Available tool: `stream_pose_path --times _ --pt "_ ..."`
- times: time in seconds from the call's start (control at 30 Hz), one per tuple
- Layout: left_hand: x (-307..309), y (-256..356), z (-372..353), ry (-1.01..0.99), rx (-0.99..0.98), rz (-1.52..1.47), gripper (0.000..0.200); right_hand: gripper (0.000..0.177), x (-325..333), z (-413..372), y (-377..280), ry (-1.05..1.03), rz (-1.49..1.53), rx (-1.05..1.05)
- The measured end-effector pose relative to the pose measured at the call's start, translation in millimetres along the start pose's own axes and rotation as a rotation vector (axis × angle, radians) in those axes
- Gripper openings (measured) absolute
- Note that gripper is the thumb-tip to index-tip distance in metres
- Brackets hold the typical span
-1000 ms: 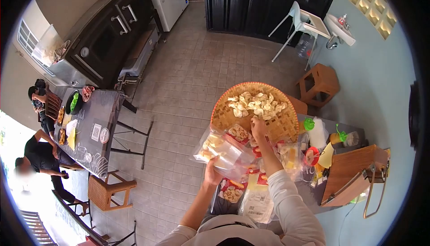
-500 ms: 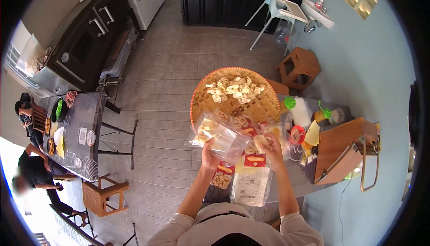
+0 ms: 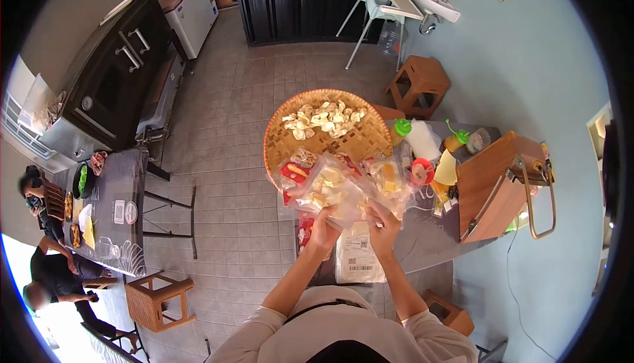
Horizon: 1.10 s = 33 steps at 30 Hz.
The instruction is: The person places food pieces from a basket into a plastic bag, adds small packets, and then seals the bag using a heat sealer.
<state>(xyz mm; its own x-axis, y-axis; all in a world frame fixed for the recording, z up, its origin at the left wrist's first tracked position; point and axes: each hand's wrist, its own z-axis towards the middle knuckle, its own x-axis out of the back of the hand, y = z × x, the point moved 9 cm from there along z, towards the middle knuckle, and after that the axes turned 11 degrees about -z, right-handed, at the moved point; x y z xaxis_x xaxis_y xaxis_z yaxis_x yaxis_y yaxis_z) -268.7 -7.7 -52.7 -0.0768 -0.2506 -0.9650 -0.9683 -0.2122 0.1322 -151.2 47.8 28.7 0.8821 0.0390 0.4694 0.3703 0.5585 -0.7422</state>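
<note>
A clear plastic bag [image 3: 331, 192] with pale, folded pieces inside is held over the table. My left hand [image 3: 325, 229] grips its lower left side. At the bag's right edge, my right hand [image 3: 383, 224] has its fingers closed; what they pinch is too small to make out. A round woven tray [image 3: 277, 145] behind the bag carries a heap of pale pieces [image 3: 330, 118]. More clear packets with red labels [image 3: 294, 170] lie around the tray's near edge. Another filled bag [image 3: 388, 177] is just beyond my right hand. White labelled packaging [image 3: 360, 257] lies below my hands.
Green-capped bottles [image 3: 400, 129], a red-rimmed container [image 3: 422, 171] and a wooden box [image 3: 492, 188] stand on the right of the table [image 3: 429, 237]. Brown stools [image 3: 419, 85] are nearby. On the left, two people sit by another table [image 3: 125, 198].
My right hand has moved left, to the edge of the bag in my left hand. The camera view has shifted, so the surroundings appear farther left.
</note>
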Motion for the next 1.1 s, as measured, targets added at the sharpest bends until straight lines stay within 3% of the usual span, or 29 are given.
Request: stream_pose_path --times 0.1,0.3,0.4,0.47,0.6,0.67,0.9,0.97,1.1 --pt "-1 -7 -6 -0.006 0.032 0.09 0.047 0.022 7 0 -15 -0.002 -0.029 -0.011" --pt "-5 -28 -17 -0.081 0.106 -0.022 0.044 0.024 14 0 -17 0.059 0.0 -0.089" --pt "-10 -28 -20 -0.052 0.108 -0.005 0.047 0.024 10 3 -19 -0.101 0.058 -0.096" --pt "-17 -22 -24 -0.058 0.07 0.027 0.046 0.028 -9 -6 -14 -0.39 0.203 -0.099" --pt "-7 -28 -26 -0.043 0.094 0.02 0.046 0.033 -14 -9 -27 -0.507 0.192 0.004" --pt "-6 -30 -27 -0.046 0.109 0.017 0.046 0.039 -28 -24 -9 -0.717 0.404 -0.321" --pt "10 -31 -27 -0.031 0.125 0.066 0.044 0.046 -30 -30 -9 -0.682 0.508 -0.314" --pt "8 -35 -28 -0.083 0.191 0.033 0.043 0.047 -34 -31 -13 -0.803 0.343 -0.182" --pt "4 -32 -30 -0.028 0.154 0.033 0.044 0.047 -37 -30 -22 -0.851 0.406 -0.261"
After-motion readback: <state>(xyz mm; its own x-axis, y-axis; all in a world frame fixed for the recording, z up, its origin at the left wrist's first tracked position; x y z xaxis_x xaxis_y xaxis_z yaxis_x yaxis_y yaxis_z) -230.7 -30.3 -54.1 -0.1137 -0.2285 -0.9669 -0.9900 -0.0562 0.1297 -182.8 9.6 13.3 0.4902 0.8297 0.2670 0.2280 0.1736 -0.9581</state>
